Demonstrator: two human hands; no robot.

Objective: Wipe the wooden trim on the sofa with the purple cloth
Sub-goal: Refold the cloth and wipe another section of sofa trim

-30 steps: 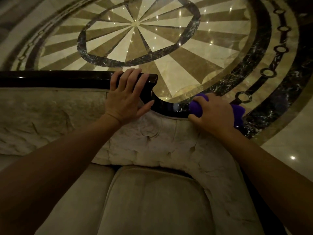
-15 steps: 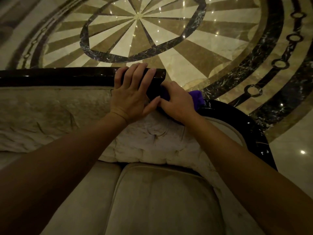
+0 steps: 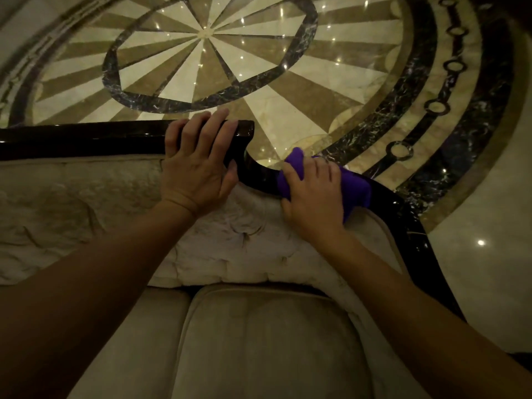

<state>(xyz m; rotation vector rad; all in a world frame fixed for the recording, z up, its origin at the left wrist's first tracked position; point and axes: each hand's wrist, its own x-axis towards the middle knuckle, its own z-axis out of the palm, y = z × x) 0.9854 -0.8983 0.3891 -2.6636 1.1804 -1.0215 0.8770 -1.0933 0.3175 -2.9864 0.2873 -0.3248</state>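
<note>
Your one camera, worn on your head, looks forward and steeply down over the sofa back [image 3: 86,203] onto the patterned floor [image 3: 288,90]. It sits near, the wooden trim [image 3: 86,139] crossing mid-frame from the left edge.

A polished marble floor [image 3: 288,110] spans 9 to 3 o'clock, its starburst medallion [image 3: 205,33] at 12 and a dark ring-chain border [image 3: 453,64] at 2. Small light reflections [image 3: 480,242] dot it. A beige seat cushion [image 3: 267,341] lies at 6.
</note>
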